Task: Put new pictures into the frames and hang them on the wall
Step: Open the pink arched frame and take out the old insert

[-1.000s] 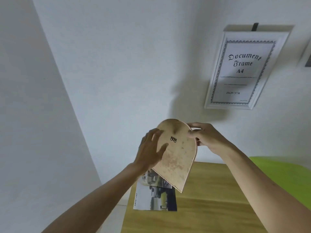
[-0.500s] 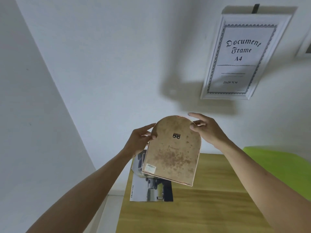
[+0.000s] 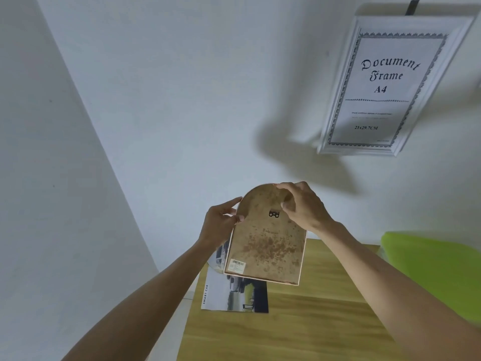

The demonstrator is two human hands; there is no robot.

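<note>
Arched frame [image 3: 265, 246] held up in front of the wall [image 3: 169, 100], brown stained back toward the camera, hanger clip [image 3: 274, 214] near the top, barcode sticker [image 3: 237, 266] at bottom-left. Left hand [image 3: 221, 226] pinches the left edge at the curve; right hand [image 3: 303, 207] closed over the top right, thumb next to the clip. Below it, printed pictures [image 3: 234, 295] lie on the wooden table [image 3: 299, 321]. White document frame [image 3: 390, 82] hangs on the wall upper right. Green surface [image 3: 437, 269] at right.
</note>
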